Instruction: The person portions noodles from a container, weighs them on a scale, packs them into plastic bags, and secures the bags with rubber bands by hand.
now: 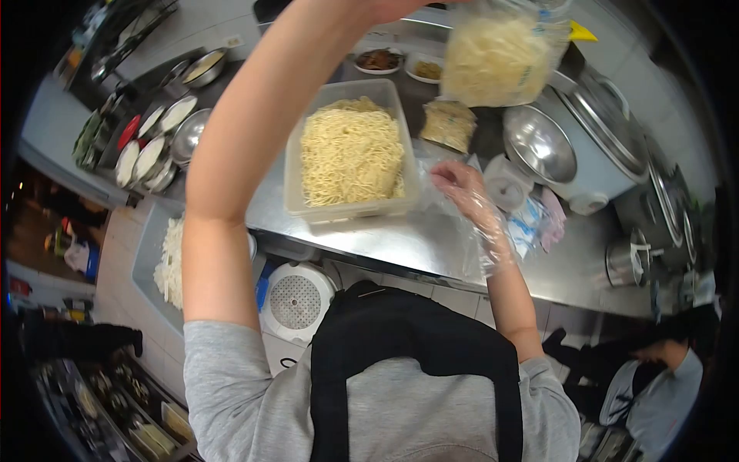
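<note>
Head view, from the left: several metal bowls (150,158) with white contents cluster beside a shiny steel bowl (189,137), and nearer the wearer a grey bin (146,262) holds a heap of white strips (171,266). The wearer's bare left arm (223,181) crosses in front of these and reaches to the top edge. Low down, beyond the table's near edge, sits a round white appliance (299,302) with a perforated disc. On the steel table (431,254), a translucent plastic tub (346,210) stands in the middle, filled with pale yellow noodles (350,154). Up past it the left grip (396,8) is mostly cut off by the frame, so I cannot tell whether it is closed on anything. Behind the tub are a dish of dark food (379,60) and a dish of greenish food (426,71). A small packet (449,125) lies right of the tub; nearer the wearer, the right grip (460,189), in loose clear plastic, has its fingers bunched, though whether they pinch the film I cannot tell. A large clear bag (500,58) of pale contents shows at the top. Farther right come another steel bowl (541,144), a blue-and-white packet (526,221), a pink cloth (551,220), a small steel pot (627,260) and a co-worker (666,400) in grey.
</note>
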The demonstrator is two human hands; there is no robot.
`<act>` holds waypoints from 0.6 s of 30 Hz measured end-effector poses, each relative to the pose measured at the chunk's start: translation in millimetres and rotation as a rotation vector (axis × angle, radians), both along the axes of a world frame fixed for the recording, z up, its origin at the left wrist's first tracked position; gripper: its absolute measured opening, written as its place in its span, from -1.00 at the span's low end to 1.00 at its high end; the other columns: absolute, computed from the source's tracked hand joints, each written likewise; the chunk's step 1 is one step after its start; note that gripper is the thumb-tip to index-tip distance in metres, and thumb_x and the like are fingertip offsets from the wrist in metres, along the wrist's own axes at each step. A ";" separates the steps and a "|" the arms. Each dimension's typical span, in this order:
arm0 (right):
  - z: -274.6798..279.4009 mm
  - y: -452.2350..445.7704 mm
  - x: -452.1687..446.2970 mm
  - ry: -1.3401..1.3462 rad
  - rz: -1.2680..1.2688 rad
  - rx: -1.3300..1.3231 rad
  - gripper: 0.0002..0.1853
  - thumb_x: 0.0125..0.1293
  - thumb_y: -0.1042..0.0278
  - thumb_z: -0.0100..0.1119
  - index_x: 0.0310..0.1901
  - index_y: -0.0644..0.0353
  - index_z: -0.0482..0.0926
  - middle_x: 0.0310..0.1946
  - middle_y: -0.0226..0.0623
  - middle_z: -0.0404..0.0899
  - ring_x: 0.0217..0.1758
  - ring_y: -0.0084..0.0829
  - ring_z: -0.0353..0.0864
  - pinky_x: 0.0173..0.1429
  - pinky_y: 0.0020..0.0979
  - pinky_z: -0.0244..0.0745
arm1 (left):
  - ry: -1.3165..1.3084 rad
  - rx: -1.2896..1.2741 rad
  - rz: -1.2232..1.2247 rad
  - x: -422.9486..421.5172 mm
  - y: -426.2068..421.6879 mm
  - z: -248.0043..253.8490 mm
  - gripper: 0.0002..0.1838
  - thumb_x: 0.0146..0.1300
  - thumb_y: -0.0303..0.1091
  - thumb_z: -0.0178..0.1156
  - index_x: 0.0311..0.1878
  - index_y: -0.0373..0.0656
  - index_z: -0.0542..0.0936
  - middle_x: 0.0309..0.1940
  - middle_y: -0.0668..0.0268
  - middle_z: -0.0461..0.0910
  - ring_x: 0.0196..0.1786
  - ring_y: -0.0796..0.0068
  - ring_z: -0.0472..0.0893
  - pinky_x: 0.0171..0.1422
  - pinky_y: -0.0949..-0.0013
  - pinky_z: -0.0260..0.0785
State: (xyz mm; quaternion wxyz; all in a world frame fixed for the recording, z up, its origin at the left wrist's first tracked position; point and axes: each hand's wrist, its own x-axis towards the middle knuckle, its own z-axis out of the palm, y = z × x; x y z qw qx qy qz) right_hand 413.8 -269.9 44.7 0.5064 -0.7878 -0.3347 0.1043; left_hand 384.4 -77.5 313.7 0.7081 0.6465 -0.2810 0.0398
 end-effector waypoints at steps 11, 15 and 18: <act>-9.6 187.9 90.9 -0.568 0.306 -0.457 -0.66 0.04 0.50 0.10 -0.07 0.20 0.51 -0.26 -0.13 0.59 -0.16 -0.24 0.59 -0.04 -0.32 0.51 | 0.226 0.182 0.552 -117.3 140.4 -94.5 -0.35 0.02 -0.68 0.02 0.28 -0.32 0.23 0.28 0.18 0.26 0.33 0.34 0.26 -0.31 0.73 0.42; 96.0 188.8 82.1 -0.260 0.324 -0.403 -0.69 0.16 0.39 0.11 -0.04 0.20 0.51 -0.28 -0.27 0.60 -0.35 -0.52 0.57 -0.34 -0.48 0.54 | 0.338 0.024 0.574 -135.9 165.0 -118.9 -0.40 0.05 -0.75 -0.08 0.26 -0.37 0.23 0.28 0.16 0.24 0.32 0.29 0.27 -0.19 0.64 0.52; 161.4 184.5 65.2 -0.379 0.194 -0.260 -0.67 0.19 0.33 0.11 -0.04 0.31 0.49 -0.29 -0.19 0.60 -0.39 -0.50 0.58 -0.40 -0.49 0.54 | 0.396 -0.015 0.546 -137.0 169.1 -141.4 -0.41 0.14 -0.59 0.11 0.27 -0.33 0.22 0.28 0.21 0.26 0.29 0.35 0.32 -0.31 0.72 0.45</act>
